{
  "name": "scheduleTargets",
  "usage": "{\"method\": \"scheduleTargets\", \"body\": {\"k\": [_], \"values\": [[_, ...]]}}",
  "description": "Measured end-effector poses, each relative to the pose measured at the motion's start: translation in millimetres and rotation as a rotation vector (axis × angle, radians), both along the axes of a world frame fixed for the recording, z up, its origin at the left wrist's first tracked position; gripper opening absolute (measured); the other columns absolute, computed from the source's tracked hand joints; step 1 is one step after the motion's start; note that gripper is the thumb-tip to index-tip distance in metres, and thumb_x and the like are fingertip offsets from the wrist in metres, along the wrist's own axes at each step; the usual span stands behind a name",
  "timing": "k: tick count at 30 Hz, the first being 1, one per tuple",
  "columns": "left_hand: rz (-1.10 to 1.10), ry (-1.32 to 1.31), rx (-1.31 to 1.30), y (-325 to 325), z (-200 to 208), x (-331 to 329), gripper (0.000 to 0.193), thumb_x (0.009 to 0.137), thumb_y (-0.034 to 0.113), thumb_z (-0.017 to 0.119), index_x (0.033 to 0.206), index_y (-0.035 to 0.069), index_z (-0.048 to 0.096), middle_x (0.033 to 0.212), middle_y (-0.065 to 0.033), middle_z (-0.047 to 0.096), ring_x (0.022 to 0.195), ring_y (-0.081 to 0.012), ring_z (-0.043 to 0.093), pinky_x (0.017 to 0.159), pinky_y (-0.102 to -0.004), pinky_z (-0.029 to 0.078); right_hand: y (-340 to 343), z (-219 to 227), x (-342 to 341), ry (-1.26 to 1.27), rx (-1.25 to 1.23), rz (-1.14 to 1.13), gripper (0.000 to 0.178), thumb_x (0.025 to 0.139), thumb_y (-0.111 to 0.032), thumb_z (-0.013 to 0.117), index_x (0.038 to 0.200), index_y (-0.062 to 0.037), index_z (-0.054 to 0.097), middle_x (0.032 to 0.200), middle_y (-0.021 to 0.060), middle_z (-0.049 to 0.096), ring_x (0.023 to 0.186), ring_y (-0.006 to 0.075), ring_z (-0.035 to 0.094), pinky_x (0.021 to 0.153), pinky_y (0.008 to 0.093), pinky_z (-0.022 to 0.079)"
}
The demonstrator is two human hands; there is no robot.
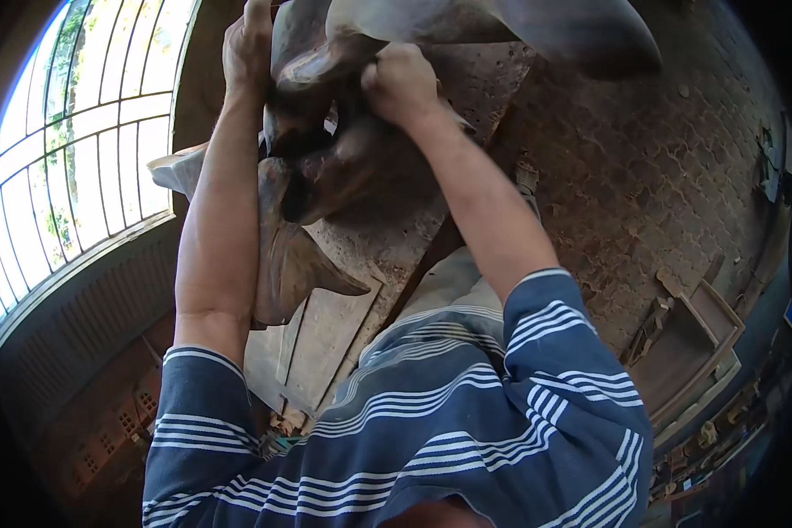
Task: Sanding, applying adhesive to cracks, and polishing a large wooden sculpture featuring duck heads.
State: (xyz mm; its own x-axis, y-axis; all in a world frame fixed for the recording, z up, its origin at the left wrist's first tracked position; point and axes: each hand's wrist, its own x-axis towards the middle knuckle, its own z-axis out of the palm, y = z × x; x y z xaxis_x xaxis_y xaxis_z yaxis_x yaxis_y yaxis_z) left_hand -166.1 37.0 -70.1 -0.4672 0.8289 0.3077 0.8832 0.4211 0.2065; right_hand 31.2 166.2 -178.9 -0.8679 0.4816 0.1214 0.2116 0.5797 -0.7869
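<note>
A large carved wooden sculpture, brown and smooth with curved, fin-like points, fills the upper middle and runs past the top edge. Along its left side reaches my left arm. My left hand is closed at the sculpture's upper left edge, its fingers partly cut off by the picture's rim. My right hand is curled into a fist against the middle of the carving, beneath a long rounded grey-brown part. Whatever the right fingers hold, if anything, is hidden.
Under the sculpture is a dusty wooden workbench with boards. A bright barred window is at the left. To the right lies a floor of interlocking pavers, with a wooden frame or drawer and scraps near the far right.
</note>
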Motion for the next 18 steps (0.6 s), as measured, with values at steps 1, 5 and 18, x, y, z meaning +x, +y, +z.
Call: {"method": "scheduleTargets", "body": {"k": [1,5,18], "values": [[-0.039,0.057,0.075,-9.6,-3.9,-6.8,0.038,0.106,0.019,0.067,0.141,0.009,0.057,0.118,-0.021,0.077,0.11,-0.0387,0.075,0.098,-0.0459,0.058,18.3,-6.3,-22.8,-0.297,0.038,0.208,0.033,0.091,-0.016,0.061,0.118,-0.0049,0.075,0.127,0.0189,0.075,0.121,0.0374,0.069,0.1,0.0507,0.055],[0.44,-0.63,0.122,31.6,3.1,11.3,0.049,0.107,0.048,0.063,0.118,0.002,0.074,0.109,-0.0204,0.08,0.108,-0.0319,0.075,0.098,-0.0419,0.055,54.3,-55.0,-19.4,-0.253,0.202,0.223,0.03,0.101,-0.021,0.059,0.124,-0.0088,0.076,0.121,0.0176,0.077,0.111,0.0414,0.074,0.091,0.0502,0.059],[0.399,-0.715,0.428,28.9,-2.3,20.1,0.067,0.109,0.059,0.059,0.103,-0.003,0.081,0.092,-0.0091,0.078,0.088,-0.0201,0.071,0.085,-0.0355,0.055,-68.8,-26.8,74.5,0.556,-0.136,-0.262,0.042,0.105,-0.01,0.061,0.146,-0.0003,0.068,0.162,0.0292,0.054,0.156,0.0499,0.044,0.131,0.056,0.03]]}}
